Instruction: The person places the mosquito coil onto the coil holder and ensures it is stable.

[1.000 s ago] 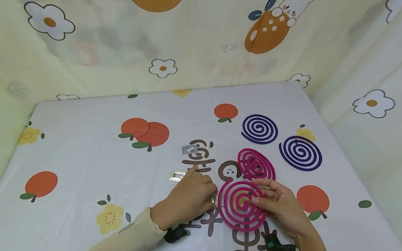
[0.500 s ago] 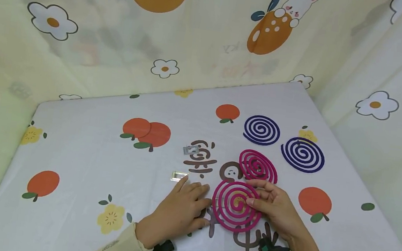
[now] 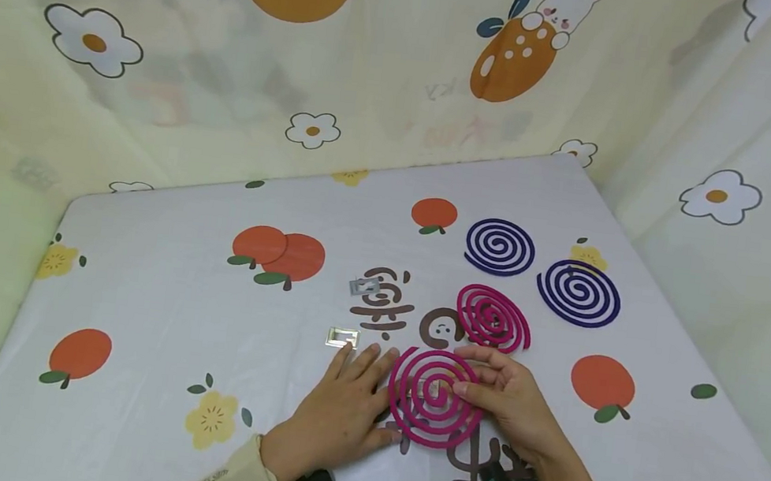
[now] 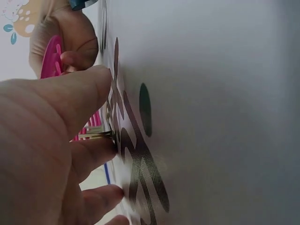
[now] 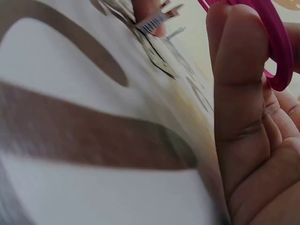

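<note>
Bench (image 3: pixel 152 285) print-covered. R. grip (image 3: pixel 512 410) pinches pink coil (image 3: pixel 438 393) nr. centre; L. hand (image 3: pixel 333 417) fingers spread, left of grip. Coil could snap if pinch twists; metal piece (image 5: pixel 152 24) could shift if knocked.

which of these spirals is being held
The nearer pink spiral, pinched by the right hand; the farther pink spiral and both blue spirals lie on the table.

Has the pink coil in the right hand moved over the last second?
Yes. In the head view, the held pink coil has shifted left, toward the left hand, judged against the other pink coil, which lies beyond it.
</note>
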Demonstrator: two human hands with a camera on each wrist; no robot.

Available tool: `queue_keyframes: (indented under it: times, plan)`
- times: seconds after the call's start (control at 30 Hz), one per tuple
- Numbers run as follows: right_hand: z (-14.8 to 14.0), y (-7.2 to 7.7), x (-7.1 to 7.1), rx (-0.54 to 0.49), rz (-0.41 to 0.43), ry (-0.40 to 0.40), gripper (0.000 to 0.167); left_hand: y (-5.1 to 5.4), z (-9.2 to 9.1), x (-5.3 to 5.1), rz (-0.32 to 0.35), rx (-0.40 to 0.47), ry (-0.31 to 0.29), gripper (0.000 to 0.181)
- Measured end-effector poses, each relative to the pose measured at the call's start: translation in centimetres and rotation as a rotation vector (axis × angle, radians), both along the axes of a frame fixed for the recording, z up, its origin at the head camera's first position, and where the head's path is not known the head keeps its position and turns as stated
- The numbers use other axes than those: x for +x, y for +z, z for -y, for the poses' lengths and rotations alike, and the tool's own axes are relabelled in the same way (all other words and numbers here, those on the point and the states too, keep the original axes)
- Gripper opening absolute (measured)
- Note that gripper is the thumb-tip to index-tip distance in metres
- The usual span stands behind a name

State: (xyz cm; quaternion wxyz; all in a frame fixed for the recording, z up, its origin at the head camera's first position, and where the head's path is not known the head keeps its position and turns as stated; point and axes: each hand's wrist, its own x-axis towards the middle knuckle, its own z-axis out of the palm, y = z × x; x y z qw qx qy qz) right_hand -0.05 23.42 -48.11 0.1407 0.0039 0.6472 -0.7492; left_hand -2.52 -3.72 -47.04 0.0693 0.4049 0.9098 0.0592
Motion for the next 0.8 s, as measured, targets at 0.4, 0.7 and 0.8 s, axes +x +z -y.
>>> queue_keyframes:
  times: [0.4,0.7,0.8]
  plan:
    - [1.3,0.1,-0.7,0.053,-0.001,0.013,0.050,-0.5,0.3,0.6,0.025,-0.004,-0.002,0.069]
    - [1.8,-0.1,-1.3,0.092,0.014,0.036,0.054,-0.5,0.4,1.4,0.048,-0.030,0.002,0.075]
    - [1.9,-0.1,-1.4,0.100,0.022,0.051,0.058,-0.4,0.4,1.6,0.061,-0.039,0.007,0.077]
